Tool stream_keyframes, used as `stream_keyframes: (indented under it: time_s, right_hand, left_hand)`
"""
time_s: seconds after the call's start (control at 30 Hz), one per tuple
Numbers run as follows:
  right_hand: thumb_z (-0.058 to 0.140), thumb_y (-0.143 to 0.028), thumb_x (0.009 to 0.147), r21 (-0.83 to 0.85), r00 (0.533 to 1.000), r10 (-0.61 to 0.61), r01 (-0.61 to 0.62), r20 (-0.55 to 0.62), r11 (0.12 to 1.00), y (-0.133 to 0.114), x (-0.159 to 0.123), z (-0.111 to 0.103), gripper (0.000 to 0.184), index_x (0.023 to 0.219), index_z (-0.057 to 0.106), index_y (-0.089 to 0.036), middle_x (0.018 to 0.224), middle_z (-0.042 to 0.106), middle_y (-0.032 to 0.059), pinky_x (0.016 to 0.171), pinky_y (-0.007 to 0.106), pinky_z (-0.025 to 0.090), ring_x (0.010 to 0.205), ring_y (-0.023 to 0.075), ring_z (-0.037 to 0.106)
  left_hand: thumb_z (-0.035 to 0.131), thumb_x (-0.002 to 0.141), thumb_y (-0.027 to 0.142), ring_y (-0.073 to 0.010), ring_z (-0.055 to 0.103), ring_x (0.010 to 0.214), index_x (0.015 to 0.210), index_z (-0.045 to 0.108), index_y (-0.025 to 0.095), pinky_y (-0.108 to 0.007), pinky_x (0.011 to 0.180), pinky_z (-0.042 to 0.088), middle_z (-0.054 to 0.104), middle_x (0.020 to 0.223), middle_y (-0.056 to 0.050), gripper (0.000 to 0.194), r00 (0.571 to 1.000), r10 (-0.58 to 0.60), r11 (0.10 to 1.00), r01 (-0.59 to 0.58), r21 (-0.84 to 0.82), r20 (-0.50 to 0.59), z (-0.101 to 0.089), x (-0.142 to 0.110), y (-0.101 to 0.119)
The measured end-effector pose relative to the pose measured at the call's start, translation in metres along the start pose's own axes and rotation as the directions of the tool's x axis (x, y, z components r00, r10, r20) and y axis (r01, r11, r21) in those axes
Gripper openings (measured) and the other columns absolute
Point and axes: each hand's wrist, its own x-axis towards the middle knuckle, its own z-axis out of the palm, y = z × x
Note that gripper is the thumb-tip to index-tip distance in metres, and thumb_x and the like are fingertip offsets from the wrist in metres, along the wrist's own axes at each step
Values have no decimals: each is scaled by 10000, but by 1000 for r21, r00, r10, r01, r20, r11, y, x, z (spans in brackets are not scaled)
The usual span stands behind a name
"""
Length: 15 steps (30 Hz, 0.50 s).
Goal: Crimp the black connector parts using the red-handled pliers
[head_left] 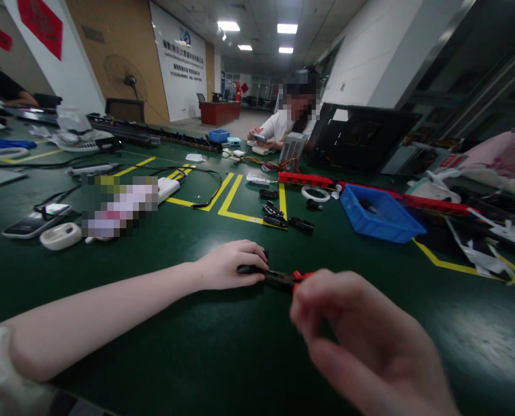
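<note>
Low over the green table, my left hand [229, 267] has its fingers closed around a small black part [249, 269]. What kind of part it is cannot be made out, as the fingers cover much of it. My right hand [357, 329], nearer the camera and slightly blurred, grips the red handles of a pair of pliers [280, 279]. The pliers' dark jaws point left and reach the fingertips of my left hand, by the black part. Whether the jaws touch the part cannot be told. Beyond my hands, several black pieces [275, 218] lie near a yellow tape corner.
A blue bin [381, 214] holding dark pieces stands right of the black pieces, near a white ring [315, 193]. Toward the left lie a phone [38, 221] and a white case [60, 236]. Across the table a person [292, 115] sits beside a large black panel [361, 136].
</note>
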Motion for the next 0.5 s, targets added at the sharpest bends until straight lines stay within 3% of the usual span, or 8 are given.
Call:
stream_keyframes:
  time_s: [0.1,0.17,0.23,0.4,0.5]
  right_hand:
    - [650,-436,810,-378,997,76,-65,15,923,32,25,-5,403,1169,590,-262,1071,650,79,755,396,542,888,228,637]
    - [684,-521,755,-627,994,81,-16,76,779,57,33,-10,564,1225,586,-226,1189,629,122,877,502,504,1048,308,606]
    - [630,-556,790,-780,991,79,38,112,625,74,35,-12,568,1222,607,-187,1213,629,149,977,576,423,1141,355,563]
    - [494,-667,842,-906,982,173,-5,76,424,84,33,-16,623,1174,637,-159,1149,654,169,836,499,487,1053,347,598]
    - [452,-655,874,-911,967,251,-57,52,409,84,36,-21,586,1143,642,-171,1111,655,145,755,450,500,976,312,617]
  left_hand:
    - [589,916,207,-198,610,1118,1012,688,172,-333,968,505,665,1093,-82,143,1000,-15,999,15,-40,-13,0,0,-1]
    - [590,917,203,-193,616,1113,997,688,163,-319,966,506,664,1086,-85,133,999,-28,998,27,-64,-20,-1,1,-2]
    - [601,913,212,-192,619,1111,991,687,161,-314,965,505,662,1087,-83,126,999,-37,997,36,-72,-20,-1,1,-2]
    - [610,909,217,-195,625,1105,986,674,167,-308,941,514,654,1091,-70,112,998,-56,998,56,-42,-1,-2,1,-2]
    - [593,923,221,-193,632,1082,967,659,163,-308,936,514,648,1074,-63,99,998,-65,998,65,-27,3,-1,1,-2]
